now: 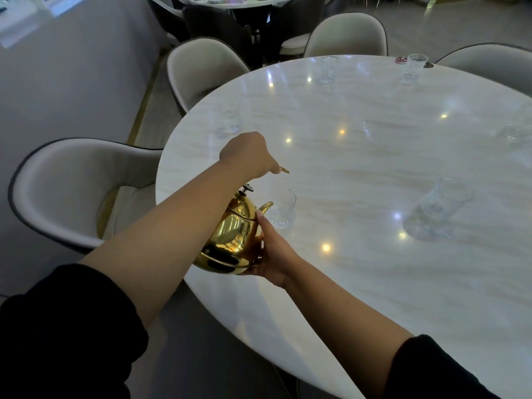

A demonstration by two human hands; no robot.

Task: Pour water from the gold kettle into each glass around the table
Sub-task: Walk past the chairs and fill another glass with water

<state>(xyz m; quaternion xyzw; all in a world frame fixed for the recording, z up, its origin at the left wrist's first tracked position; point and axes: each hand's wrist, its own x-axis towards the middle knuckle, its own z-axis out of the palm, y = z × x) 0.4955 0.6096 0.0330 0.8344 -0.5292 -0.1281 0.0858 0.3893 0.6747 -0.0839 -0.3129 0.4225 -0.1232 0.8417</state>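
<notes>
My left hand (247,154) grips the handle of the gold kettle (233,237), right hand (273,254) flat beneath. Nearest glass (280,208) stands at its one o'clock. I count six glasses (443,203), four chairs (72,191).

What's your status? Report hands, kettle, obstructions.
Left hand grips the gold kettle by its handle; right hand supports its underside. Spout beside the nearest glass, no stream visible. Nothing between spout and glass.
</notes>
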